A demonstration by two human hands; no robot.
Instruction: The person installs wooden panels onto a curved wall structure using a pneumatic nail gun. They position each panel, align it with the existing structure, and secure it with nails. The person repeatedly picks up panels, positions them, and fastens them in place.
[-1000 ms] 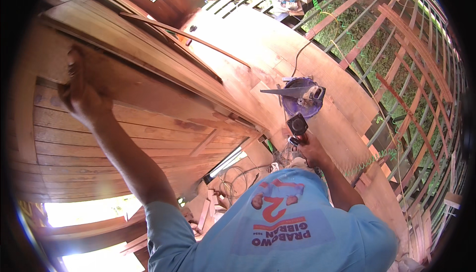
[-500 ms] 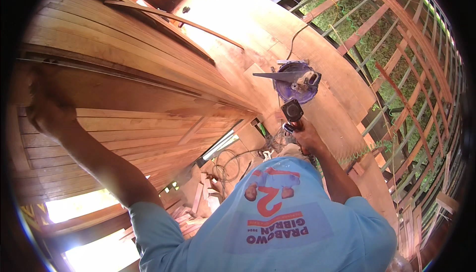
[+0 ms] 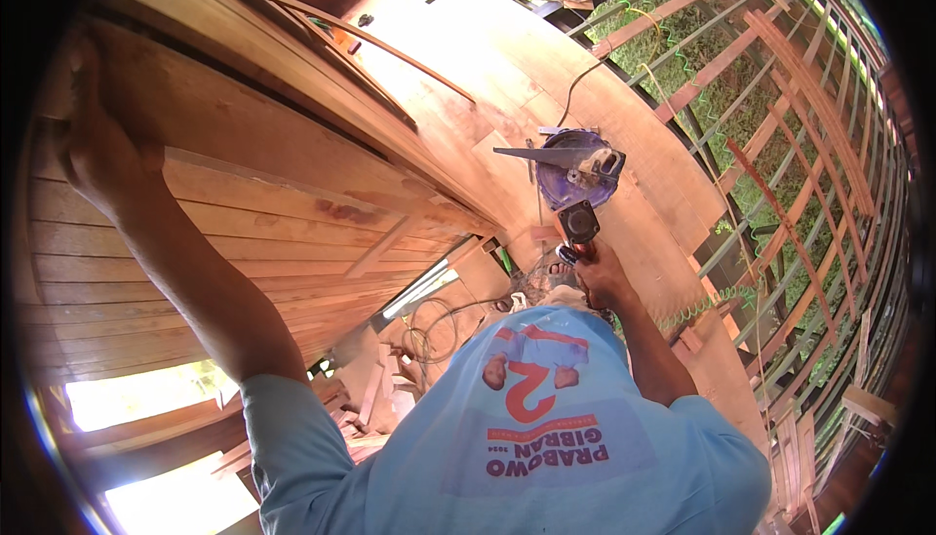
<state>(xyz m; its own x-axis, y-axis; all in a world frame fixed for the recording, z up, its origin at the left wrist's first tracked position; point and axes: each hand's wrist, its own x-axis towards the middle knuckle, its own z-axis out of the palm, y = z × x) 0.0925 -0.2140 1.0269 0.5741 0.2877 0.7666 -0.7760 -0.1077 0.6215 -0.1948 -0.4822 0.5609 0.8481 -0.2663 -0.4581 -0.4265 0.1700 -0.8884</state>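
Left hand: arm stretched out leftward, fingers against plank; cannot tell whether gripping.
Right hand: low, fingers closed around power tool.

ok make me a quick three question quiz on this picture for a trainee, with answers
1. Which hand holds the red-and-black tool with the square black end?
A) left
B) right
C) neither

2. True or false: the handsaw with the grey blade lies across the round purple object.

3. Fill in the blank: the left hand is at the left end of a long, flat, brown wooden ____.

Key:
1. B, the right hand.
2. True.
3. Plank.
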